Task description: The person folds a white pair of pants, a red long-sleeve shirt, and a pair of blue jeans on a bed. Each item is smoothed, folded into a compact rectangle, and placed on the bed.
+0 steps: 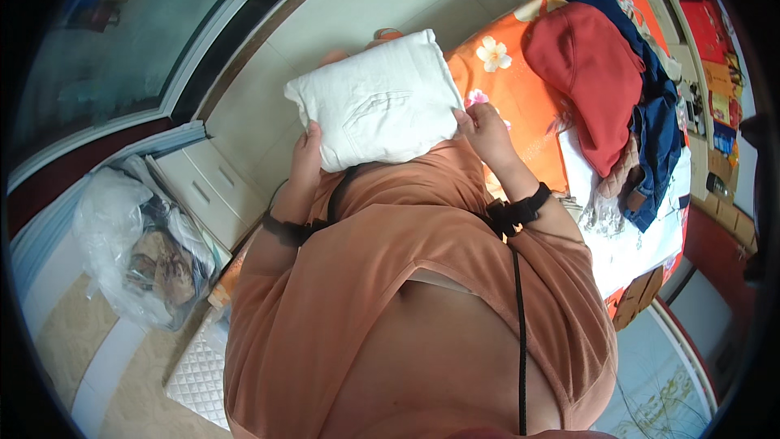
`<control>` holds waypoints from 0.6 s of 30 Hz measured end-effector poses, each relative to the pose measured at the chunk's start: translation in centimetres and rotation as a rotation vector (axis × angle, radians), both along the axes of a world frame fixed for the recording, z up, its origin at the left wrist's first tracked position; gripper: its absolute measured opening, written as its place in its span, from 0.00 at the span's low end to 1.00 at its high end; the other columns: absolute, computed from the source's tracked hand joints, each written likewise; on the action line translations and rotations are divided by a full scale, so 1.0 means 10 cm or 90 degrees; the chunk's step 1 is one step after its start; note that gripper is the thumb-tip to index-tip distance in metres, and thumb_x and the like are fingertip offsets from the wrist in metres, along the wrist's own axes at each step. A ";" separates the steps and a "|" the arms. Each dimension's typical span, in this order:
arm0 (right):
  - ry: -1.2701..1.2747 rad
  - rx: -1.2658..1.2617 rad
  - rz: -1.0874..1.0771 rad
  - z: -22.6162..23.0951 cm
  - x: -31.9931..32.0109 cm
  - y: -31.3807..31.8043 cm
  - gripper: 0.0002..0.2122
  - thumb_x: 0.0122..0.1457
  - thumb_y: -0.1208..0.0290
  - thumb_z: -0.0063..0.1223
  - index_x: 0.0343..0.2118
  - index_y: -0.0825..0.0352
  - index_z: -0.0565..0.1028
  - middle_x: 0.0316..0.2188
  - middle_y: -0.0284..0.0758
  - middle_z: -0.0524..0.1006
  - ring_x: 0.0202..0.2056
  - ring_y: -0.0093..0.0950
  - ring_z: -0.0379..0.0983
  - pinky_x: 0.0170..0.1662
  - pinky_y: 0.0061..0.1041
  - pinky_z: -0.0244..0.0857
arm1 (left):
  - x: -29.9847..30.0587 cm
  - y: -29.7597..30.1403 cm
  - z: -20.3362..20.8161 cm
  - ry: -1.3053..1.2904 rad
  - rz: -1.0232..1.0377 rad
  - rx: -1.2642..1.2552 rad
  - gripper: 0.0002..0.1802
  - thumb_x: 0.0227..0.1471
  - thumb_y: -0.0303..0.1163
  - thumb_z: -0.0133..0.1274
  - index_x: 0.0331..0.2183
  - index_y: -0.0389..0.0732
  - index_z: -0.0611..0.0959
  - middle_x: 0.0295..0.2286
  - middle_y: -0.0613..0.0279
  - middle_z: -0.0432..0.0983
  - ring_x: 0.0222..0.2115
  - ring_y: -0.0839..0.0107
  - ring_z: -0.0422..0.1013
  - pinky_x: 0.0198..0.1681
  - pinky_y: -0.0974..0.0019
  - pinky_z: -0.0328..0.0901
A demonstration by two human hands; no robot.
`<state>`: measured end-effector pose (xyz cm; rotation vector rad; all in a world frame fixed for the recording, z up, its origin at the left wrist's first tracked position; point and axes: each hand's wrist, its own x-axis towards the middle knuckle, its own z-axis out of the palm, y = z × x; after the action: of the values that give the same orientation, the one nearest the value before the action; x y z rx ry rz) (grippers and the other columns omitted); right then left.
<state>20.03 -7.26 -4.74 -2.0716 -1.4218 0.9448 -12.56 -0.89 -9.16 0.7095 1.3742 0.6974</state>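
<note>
A folded white garment [378, 102], thick and squared off, rests over my lap, with what looks like a stitched pocket on its upper face. My left hand [306, 150] grips its near left corner, the thumb on top and the other fingers hidden beneath. At its right edge, my right hand [485, 132] pinches the cloth between thumb and bent fingers. Just right of that hand spreads an orange flowered bed cover [528, 97]. On the cover lie a red garment [585, 73] and a dark blue denim garment [656, 126], partly overlapping.
To my left stands a white drawer cabinet [207, 179], beside a clear plastic bag [134, 244] with things in it. A glass sliding door [122, 41] is at the far left. Shelves with boxes and small goods [719, 106] line the right side. Pale floor tiles [349, 8] lie ahead.
</note>
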 end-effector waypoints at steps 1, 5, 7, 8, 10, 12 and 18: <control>0.058 0.001 -0.005 0.00 0.02 -0.04 0.14 0.60 0.64 0.50 0.33 0.73 0.72 0.30 0.42 0.72 0.32 0.35 0.69 0.38 0.29 0.64 | 0.02 0.01 0.01 -0.028 0.004 -0.008 0.33 0.60 0.48 0.42 0.51 0.24 0.66 0.47 0.49 0.70 0.45 0.65 0.69 0.49 0.65 0.63; 0.245 0.222 -0.119 -0.05 0.23 -0.20 0.11 0.64 0.67 0.43 0.32 0.70 0.72 0.30 0.32 0.71 0.32 0.24 0.66 0.41 0.24 0.61 | 0.04 0.01 0.06 0.148 -0.051 -0.014 0.32 0.60 0.46 0.42 0.50 0.23 0.67 0.46 0.48 0.70 0.44 0.66 0.68 0.48 0.66 0.63; 0.274 0.217 -0.132 -0.06 0.30 -0.29 0.13 0.65 0.63 0.41 0.34 0.69 0.72 0.32 0.30 0.71 0.35 0.22 0.66 0.44 0.23 0.60 | 0.00 -0.01 0.08 0.213 -0.092 0.036 0.31 0.60 0.45 0.42 0.49 0.23 0.67 0.46 0.47 0.70 0.44 0.66 0.68 0.48 0.67 0.63; 0.305 0.140 -0.125 -0.08 0.31 -0.30 0.12 0.65 0.64 0.42 0.35 0.69 0.71 0.32 0.31 0.72 0.34 0.23 0.66 0.43 0.23 0.61 | -0.01 -0.02 0.08 0.222 -0.132 0.029 0.31 0.60 0.46 0.43 0.49 0.24 0.68 0.45 0.48 0.70 0.43 0.67 0.68 0.47 0.67 0.63; 0.337 0.005 -0.177 -0.09 0.29 -0.29 0.11 0.63 0.65 0.44 0.36 0.70 0.70 0.32 0.34 0.72 0.33 0.24 0.67 0.42 0.22 0.62 | -0.03 -0.06 0.05 0.269 -0.201 0.057 0.30 0.60 0.46 0.43 0.47 0.25 0.69 0.43 0.50 0.71 0.41 0.68 0.68 0.46 0.68 0.62; 0.337 0.051 -0.139 -0.13 0.22 -0.21 0.09 0.61 0.68 0.49 0.36 0.69 0.70 0.29 0.33 0.70 0.32 0.25 0.65 0.41 0.22 0.62 | -0.04 -0.06 -0.01 0.189 -0.176 0.058 0.29 0.60 0.44 0.43 0.49 0.25 0.68 0.44 0.50 0.70 0.42 0.68 0.68 0.47 0.68 0.62; 0.274 0.260 0.028 -0.23 0.34 -0.17 0.04 0.57 0.74 0.53 0.31 0.68 0.70 0.26 0.33 0.68 0.30 0.27 0.65 0.38 0.23 0.62 | -0.10 -0.11 -0.10 0.066 -0.115 -0.010 0.24 0.61 0.39 0.43 0.50 0.28 0.67 0.44 0.54 0.71 0.44 0.70 0.67 0.48 0.67 0.63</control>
<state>23.43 -8.94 -7.05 -1.4439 -1.2988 0.9520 -13.58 -1.98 -10.19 0.8561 1.3881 0.5119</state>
